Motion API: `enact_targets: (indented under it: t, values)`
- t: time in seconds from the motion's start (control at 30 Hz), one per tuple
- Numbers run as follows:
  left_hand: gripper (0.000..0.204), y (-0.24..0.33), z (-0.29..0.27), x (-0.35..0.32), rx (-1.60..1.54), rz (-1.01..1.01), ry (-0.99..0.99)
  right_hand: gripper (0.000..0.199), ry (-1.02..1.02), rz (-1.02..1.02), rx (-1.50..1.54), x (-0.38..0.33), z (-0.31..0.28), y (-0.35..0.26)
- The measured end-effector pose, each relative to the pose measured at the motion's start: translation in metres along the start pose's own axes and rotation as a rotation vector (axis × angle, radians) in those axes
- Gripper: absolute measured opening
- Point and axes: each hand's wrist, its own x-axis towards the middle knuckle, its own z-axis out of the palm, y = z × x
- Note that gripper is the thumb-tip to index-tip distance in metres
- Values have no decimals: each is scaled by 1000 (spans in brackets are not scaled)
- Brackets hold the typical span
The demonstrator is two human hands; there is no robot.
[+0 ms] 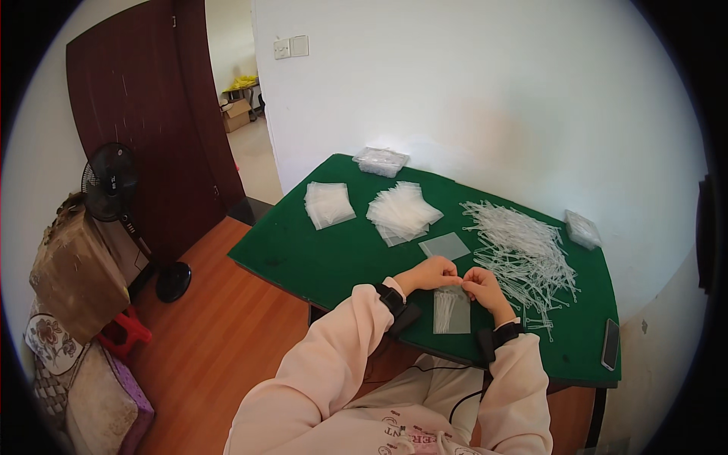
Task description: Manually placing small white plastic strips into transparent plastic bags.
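Close to the table's front edge, my left hand (434,273) and my right hand (485,290) meet with their fingertips pinched together at the top of a clear plastic bag (461,322). Several thin, whitish stick-like pieces lie inside it. Just beyond my fingers another clear bag (446,246) rests flat. Right of my right hand spreads a big pile of thin clear plastic pieces (525,250) with small looped ends; their exact kind is unclear. Farther back lie a fanned-out heap of clear bags (402,212) and, left of it, a neater stack of bags (330,205).
The table (296,262) has a green cover. Wrapped clear packs stand at its back edge (381,161) and right edge (582,229). A phone (610,345) lies at the right front corner. Left on the floor are a black fan (114,182) and a red stool (127,334).
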Motion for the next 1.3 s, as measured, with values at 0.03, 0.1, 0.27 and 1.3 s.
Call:
enact_targets:
  t: [0.03, 0.1, 0.27, 1.3]
  values:
    - [25, 1, 0, -2, 1, -1, 0, 6, 14, 16, -6, -1, 1, 0]
    - [25, 3, 2, -2, -18, -5, -19, 5, 46, 43, -28, -2, -2, -1]
    - [25, 2, -1, -5, -63, -19, -40, 5, 54, 35, 7, 1, -1, 4]
    - [16, -2, 7, 3, -145, -187, -92, 13, 241, -161, -135, -1, 1, 2]
